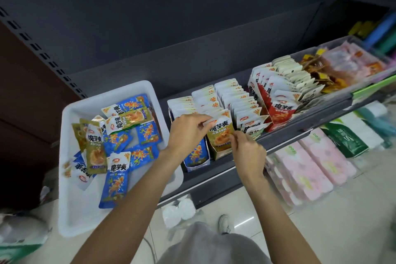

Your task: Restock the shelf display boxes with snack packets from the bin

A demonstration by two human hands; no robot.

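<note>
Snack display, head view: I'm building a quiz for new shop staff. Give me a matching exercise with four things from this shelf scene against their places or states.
Things:
1. white bin
2. olive packet
3. red display box
4. pink packs

Places or states:
A. on the lower shelf
B. pinched by both hands
C. left end of the shelf, holding loose packets
D. right of the olive and blue boxes

Pairs: 1-C, 2-B, 3-D, 4-A

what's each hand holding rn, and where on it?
Both hold one olive-green packet over the green display box: left hand pinches its top-left corner, right hand pinches its lower right edge.
</note>
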